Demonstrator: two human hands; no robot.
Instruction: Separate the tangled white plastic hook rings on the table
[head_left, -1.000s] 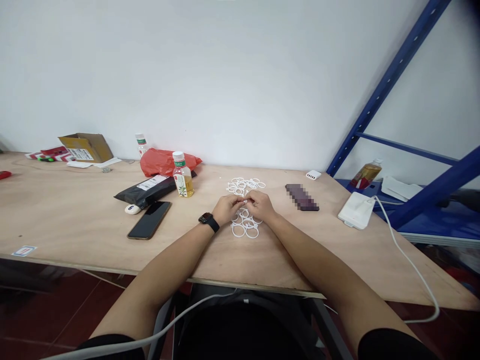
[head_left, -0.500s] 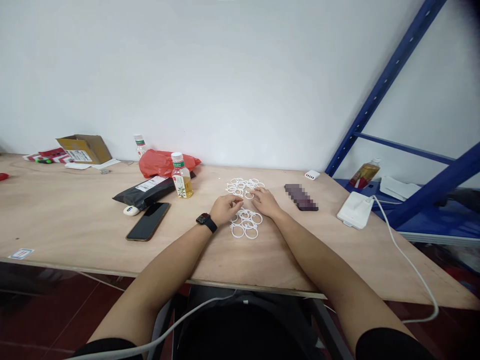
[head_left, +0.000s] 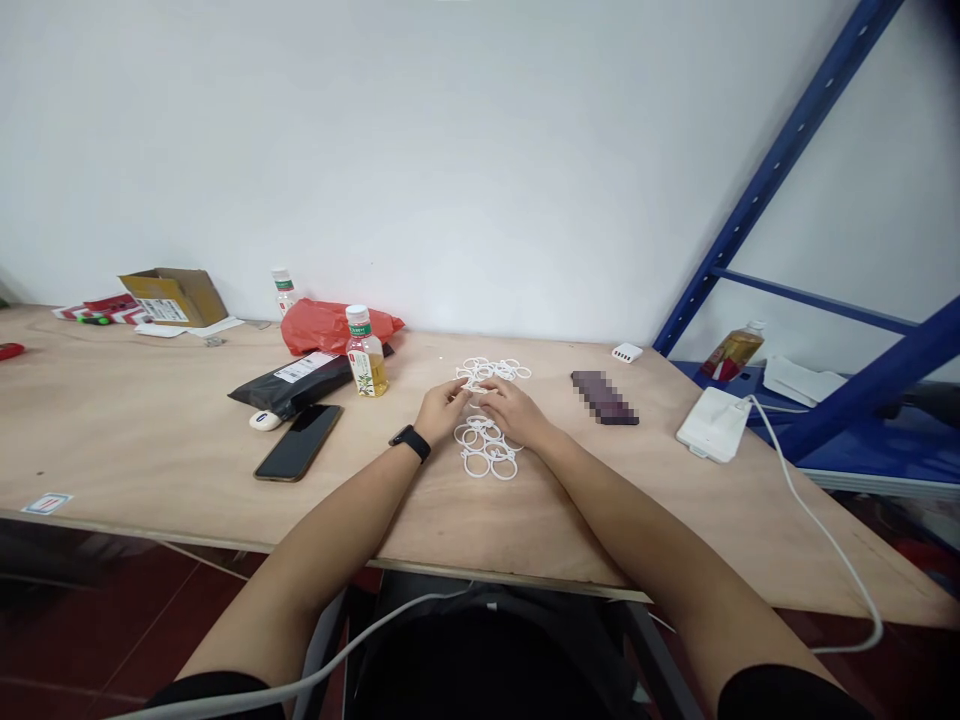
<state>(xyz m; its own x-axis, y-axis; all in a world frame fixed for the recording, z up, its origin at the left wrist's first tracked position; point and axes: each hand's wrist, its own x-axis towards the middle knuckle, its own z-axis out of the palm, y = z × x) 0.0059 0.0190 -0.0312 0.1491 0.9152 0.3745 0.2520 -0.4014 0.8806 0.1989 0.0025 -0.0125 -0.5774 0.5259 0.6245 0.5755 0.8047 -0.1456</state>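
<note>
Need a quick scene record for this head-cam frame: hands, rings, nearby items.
surface: plywood table
left hand: fingertips at the far ring pile, black smartwatch on wrist
right hand: fingertips close to left hand's, above the near ring pile
far ring pile: white plastic rings, tangled
near ring pile: white plastic rings, between the hands and table edge
grip: cannot tell if either hand holds a ring
nearby: black phone, bottle of tea, red plastic bag

open board point(head_left: 367, 440) ran from the left hand point(head_left: 442, 412) to the black phone point(head_left: 298, 442), and from the right hand point(head_left: 517, 415) to the blurred slab point(head_left: 604, 398).
</note>
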